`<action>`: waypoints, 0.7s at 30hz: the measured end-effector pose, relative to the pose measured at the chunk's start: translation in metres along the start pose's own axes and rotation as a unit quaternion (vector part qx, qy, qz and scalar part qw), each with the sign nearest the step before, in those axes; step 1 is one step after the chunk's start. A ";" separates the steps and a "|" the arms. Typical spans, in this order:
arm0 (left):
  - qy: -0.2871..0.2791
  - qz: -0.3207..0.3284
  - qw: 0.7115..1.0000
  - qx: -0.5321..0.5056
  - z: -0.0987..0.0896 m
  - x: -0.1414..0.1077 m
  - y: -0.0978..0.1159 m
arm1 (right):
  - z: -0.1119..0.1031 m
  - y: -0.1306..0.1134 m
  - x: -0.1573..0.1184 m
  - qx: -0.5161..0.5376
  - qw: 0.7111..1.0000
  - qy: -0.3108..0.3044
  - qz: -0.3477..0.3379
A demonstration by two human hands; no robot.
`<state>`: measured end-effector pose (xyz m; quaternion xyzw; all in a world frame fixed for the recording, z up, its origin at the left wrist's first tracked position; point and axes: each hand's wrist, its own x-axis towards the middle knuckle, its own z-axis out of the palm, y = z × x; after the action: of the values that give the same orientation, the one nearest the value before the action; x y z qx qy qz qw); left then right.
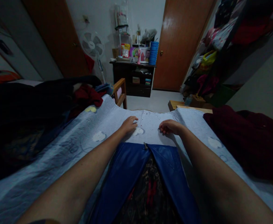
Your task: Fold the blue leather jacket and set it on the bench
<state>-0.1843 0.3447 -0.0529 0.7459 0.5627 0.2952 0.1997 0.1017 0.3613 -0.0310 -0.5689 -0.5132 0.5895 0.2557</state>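
Note:
A blue leather-look jacket (124, 168) lies in front of me on a light blue cloth with white cloud shapes. Its two front panels spread apart below a metal zipper end (145, 145) at the far edge, and a dark patterned lining (148, 193) with red marks shows between them. Just past the jacket's far left corner, my left hand (129, 124) rests on the cloth, fingers stretched forward and slightly bent. My right hand (170, 127) hovers at or touches the cloth past the far right corner, its fingers loosely curled. I see nothing held in either hand.
Dark clothes (29, 102) are heaped on the left, and a maroon garment (248, 140) lies on the right. Beyond the cloth's far edge stand a wooden chair (121, 93), a white fan (92, 45) and a dark cabinet (131, 77). Small dark specks dot the cloth.

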 end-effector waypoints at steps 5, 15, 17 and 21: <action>0.009 0.034 0.995 0.088 0.006 -0.021 -0.007 | -0.005 -0.014 0.021 0.111 0.990 0.070 -0.042; 0.049 0.015 0.998 0.027 0.004 -0.022 -0.009 | 0.064 -0.017 0.019 0.185 0.934 -0.306 0.000; 0.038 0.019 0.998 0.048 0.004 -0.022 -0.007 | 0.057 -0.017 0.033 0.224 0.960 -0.163 -0.050; 0.031 0.025 0.996 0.082 0.005 -0.024 -0.006 | 0.031 -0.020 0.056 0.266 0.949 0.106 -0.133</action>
<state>-0.1896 0.3239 -0.0652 0.7639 0.5723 0.2758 0.1134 0.0550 0.4078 -0.0415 -0.4663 -0.3784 0.6015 0.5269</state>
